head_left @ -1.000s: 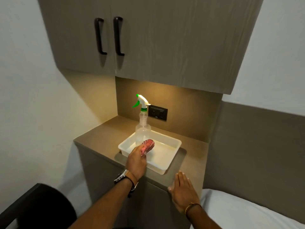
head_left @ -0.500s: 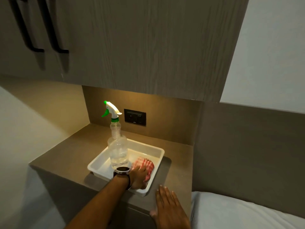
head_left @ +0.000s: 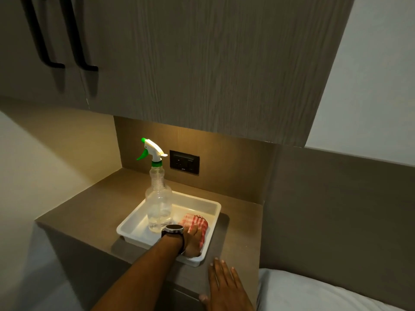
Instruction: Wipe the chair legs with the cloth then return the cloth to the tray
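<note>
A red-and-white checked cloth (head_left: 195, 223) lies bunched in the right half of the white tray (head_left: 214, 206) on the brown counter. My left hand (head_left: 193, 242), with a watch on the wrist, rests palm-down on the cloth inside the tray, fingers over its near side. Whether the fingers still grip it is unclear. My right hand (head_left: 224, 286) lies flat and spread on the counter's front edge, just right of the tray, holding nothing. No chair is in view.
A clear spray bottle (head_left: 158, 205) with a white and green trigger stands in the tray's left half, close to my left wrist. A black wall socket (head_left: 184, 162) sits behind. Cabinets with black handles (head_left: 67, 52) hang overhead. A white bed (head_left: 314, 292) lies at lower right.
My left hand carried the cloth over the tray's rim and lowered it to the tray floor, where it now rests. The view shifted closer and rightward; the dark chair left the frame.
</note>
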Available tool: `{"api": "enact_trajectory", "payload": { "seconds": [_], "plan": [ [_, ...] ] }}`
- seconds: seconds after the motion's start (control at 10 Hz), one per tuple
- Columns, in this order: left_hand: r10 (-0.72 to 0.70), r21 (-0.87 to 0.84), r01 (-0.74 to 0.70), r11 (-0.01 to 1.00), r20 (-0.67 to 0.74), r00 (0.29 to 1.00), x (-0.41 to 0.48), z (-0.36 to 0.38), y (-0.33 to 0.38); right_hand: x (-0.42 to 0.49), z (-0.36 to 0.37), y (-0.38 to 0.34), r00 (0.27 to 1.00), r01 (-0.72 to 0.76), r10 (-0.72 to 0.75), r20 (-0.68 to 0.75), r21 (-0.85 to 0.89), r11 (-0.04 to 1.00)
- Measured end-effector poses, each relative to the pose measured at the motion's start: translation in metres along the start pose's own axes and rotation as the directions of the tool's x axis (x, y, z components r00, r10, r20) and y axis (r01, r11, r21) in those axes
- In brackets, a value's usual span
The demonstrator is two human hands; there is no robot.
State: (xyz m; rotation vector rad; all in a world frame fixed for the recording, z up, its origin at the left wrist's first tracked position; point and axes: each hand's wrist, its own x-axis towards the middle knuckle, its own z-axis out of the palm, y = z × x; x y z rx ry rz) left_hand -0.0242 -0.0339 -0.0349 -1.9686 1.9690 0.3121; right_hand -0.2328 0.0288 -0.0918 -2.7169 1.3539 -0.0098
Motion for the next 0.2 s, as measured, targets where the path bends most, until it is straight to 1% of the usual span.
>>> {"api": "enact_trajectory", "payload": {
  "seconds": [0.1,0.2],
  "plan": [
    [0.022,-0.059,-0.028,0.998,-0.097,0.995,-0.029,-0.016,-0.007,-0.004,0.002,-0.005,1.000,-0.002,0.002,0.018,-0.014,1.000],
    [-0.103,-0.195,0.065,0.979,-0.196,0.975,-0.076,-0.027,-0.014,-0.010,-0.014,-0.011,1.000,-0.003,0.002,-0.017,-0.054,0.999]
  ]
}}
